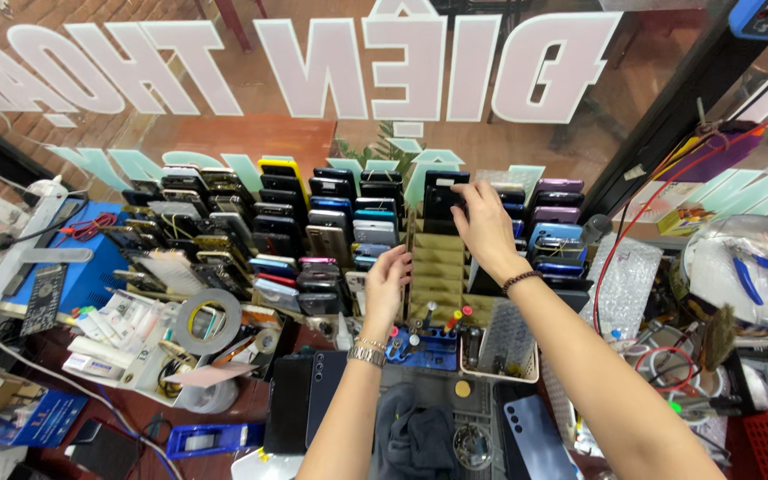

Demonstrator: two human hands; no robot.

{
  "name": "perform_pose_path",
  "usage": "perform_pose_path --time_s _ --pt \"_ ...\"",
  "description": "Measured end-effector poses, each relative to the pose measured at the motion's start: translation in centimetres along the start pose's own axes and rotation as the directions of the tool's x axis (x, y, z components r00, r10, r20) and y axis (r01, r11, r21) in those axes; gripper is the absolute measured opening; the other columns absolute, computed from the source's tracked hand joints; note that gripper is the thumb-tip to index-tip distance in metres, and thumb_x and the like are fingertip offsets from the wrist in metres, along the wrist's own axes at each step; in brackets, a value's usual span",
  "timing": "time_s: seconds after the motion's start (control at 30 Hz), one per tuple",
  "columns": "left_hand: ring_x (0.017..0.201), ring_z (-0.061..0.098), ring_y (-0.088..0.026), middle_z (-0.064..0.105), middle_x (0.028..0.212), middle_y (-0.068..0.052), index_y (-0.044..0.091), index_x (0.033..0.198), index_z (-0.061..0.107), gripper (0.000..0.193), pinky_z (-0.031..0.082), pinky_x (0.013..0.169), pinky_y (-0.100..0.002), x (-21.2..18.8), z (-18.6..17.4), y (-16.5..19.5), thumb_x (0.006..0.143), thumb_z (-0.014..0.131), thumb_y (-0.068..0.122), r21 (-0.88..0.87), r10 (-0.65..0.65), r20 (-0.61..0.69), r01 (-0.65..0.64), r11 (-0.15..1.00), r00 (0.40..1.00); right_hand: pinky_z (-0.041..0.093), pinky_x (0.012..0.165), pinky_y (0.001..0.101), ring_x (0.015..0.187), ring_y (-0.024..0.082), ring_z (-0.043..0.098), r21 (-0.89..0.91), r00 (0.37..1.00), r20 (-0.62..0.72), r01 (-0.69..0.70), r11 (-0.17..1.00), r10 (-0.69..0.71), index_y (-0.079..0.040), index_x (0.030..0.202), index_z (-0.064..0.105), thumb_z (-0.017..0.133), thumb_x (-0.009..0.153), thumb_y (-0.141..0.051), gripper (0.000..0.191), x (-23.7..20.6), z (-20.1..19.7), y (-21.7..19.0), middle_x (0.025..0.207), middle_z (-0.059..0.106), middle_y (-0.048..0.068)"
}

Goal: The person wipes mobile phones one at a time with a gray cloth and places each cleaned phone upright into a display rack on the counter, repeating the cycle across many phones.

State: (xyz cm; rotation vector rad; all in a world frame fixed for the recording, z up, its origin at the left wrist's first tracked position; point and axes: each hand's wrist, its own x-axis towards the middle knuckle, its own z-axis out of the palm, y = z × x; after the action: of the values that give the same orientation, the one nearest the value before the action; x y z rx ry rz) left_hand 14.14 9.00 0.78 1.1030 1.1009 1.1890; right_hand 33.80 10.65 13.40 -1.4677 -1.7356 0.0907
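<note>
My right hand (484, 229) reaches far forward and grips a black phone (442, 197) standing upright at the back of a tan slotted rack (436, 267). My left hand (388, 283) hovers just left of that rack with fingers curled, next to stacked phones (313, 240); it holds nothing that I can see. A metal watch sits on my left wrist and a beaded bracelet on my right.
Rows of phones fill racks left and right of the tan one. A tape roll (209, 322), a blue tool holder (424, 348), a mesh basket (508, 342), a grey phone (535, 431), a blue station (64, 267) and a glass pane behind with reversed lettering surround the bench.
</note>
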Motion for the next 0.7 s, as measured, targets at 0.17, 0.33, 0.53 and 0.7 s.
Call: perform_pose_path --time_s 0.17,0.33,0.53,0.7 --pt "0.090 0.068 -0.017 0.074 0.109 -0.013 -0.002 0.123 0.068 0.028 0.056 0.078 -0.030 -2.5 -3.4 -1.0 0.108 0.050 0.014 -0.143 0.014 -0.220 -0.047 0.989 0.975 0.054 0.066 0.0315 0.072 0.018 0.065 0.196 0.979 0.151 -0.168 0.966 0.139 -0.006 0.116 0.068 0.068 0.095 -0.012 0.022 -3.7 0.7 -3.3 0.086 0.066 0.008" --pt "0.092 0.072 -0.015 0.075 0.105 -0.010 -0.001 0.119 0.067 0.025 0.059 0.081 -0.028 -4.1 -6.7 -1.6 0.105 0.049 0.011 -0.147 0.008 -0.313 -0.057 0.987 0.950 0.050 0.057 0.0270 0.064 0.009 0.065 0.403 0.930 0.317 -0.308 0.862 0.184 -0.004 0.109 0.072 0.064 0.100 -0.019 0.019 -8.2 4.0 -6.6 0.073 0.073 0.004" --pt "0.093 0.071 -0.017 0.078 0.103 -0.011 0.000 0.113 0.071 0.023 0.056 0.083 -0.030 -6.5 -10.7 -2.8 0.102 0.054 0.011 0.033 0.018 -0.431 -0.004 0.999 0.902 0.056 0.059 0.0271 0.066 0.010 0.068 0.419 0.743 0.634 -0.561 0.714 0.212 -0.002 0.108 0.073 0.058 0.102 -0.022 0.026 -13.4 9.3 -6.0 0.081 0.075 0.005" --pt "0.097 0.073 -0.020 0.077 0.105 -0.010 0.003 0.112 0.073 0.022 0.054 0.088 -0.033 -9.8 -12.5 -4.2 0.096 0.062 0.015 0.257 -0.059 -0.513 0.219 0.941 0.856 0.063 0.070 0.0287 0.076 0.013 0.074 0.292 0.527 0.807 -0.749 0.594 0.268 0.001 0.110 0.072 0.058 0.100 -0.022 0.028 -19.1 14.3 -4.8 0.092 0.076 0.007"
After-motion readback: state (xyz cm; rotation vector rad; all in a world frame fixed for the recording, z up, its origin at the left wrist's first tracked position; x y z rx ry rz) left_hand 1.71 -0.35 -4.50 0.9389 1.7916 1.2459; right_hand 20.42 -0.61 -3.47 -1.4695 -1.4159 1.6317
